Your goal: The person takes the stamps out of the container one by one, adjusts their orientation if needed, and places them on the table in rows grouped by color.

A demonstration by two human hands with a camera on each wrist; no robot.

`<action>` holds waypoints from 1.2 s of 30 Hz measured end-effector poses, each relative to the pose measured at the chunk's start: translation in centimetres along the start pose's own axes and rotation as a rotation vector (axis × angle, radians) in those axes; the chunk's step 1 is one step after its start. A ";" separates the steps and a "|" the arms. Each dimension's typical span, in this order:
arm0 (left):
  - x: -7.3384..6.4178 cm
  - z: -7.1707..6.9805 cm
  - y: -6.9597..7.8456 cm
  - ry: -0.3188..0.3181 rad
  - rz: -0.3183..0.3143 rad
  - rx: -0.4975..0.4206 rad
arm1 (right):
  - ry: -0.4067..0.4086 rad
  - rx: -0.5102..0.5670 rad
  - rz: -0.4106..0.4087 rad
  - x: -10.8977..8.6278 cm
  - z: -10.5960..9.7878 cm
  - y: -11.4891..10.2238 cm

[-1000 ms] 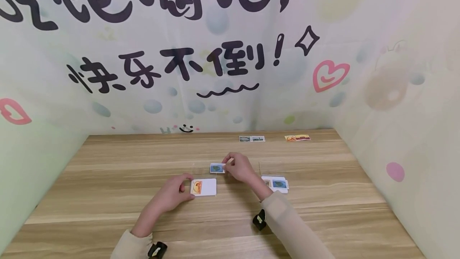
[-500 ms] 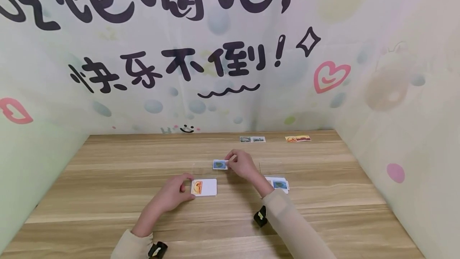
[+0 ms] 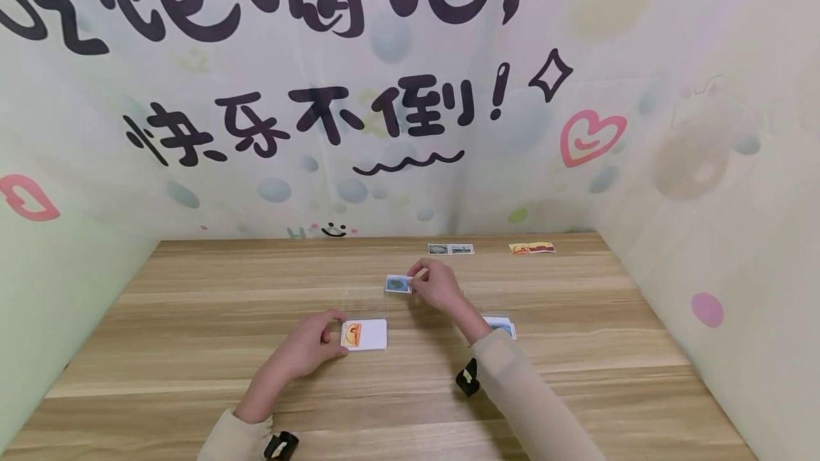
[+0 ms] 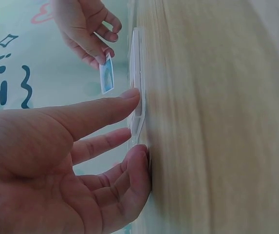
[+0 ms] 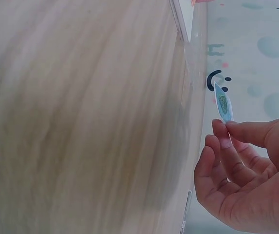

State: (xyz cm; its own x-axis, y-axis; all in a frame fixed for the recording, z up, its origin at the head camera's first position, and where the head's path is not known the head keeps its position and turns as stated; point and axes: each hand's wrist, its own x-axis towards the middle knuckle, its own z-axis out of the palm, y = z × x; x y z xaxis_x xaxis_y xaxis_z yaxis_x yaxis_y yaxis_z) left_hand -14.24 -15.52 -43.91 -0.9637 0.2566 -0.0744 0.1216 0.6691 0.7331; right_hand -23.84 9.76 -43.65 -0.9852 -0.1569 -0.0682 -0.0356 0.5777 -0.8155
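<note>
My right hand [image 3: 437,284] pinches a small blue stamp [image 3: 398,284] with a green picture and white border between thumb and fingertips. In the right wrist view the stamp [image 5: 223,102] is held up by one edge, off the table. My left hand [image 3: 312,341] holds the left side of a clear plastic case [image 3: 365,301] of white cards, thumb at the near edge and fingers at the far edge. An orange stamp [image 3: 351,334] lies on the left half of its top white card [image 3: 374,334]. The left wrist view shows the thumb [image 4: 129,93] against the case's side.
A second stack of white cards [image 3: 507,321] with a blue stamp on top sits at the right, partly behind my right forearm. Farther back lie a grey stamp pair [image 3: 450,249] and an orange-and-red pair [image 3: 532,248]. A printed cloth wall [image 3: 288,198] borders the wooden table [image 3: 224,290].
My right hand has moved the blue stamp back and slightly right, away from the left case. The left hand stays at the case.
</note>
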 end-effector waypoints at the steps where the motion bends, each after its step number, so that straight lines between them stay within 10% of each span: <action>1: 0.0 0.0 0.0 0.000 0.002 0.001 | 0.002 0.001 -0.002 0.1 0.0 0.0; 36: -0.1 0.0 -0.4 0.014 0.053 0.022 | 0.050 -0.028 0.013 1.1 -1.1 0.1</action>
State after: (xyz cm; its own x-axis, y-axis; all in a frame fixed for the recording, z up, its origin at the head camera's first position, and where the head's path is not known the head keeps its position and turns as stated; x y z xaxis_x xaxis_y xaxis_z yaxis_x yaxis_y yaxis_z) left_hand -14.20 -15.79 -44.24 -0.9590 0.2822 -0.0263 0.1773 0.6699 0.7209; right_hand -25.13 10.57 -43.21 -0.9928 -0.1094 -0.0490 -0.0269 0.6016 -0.7984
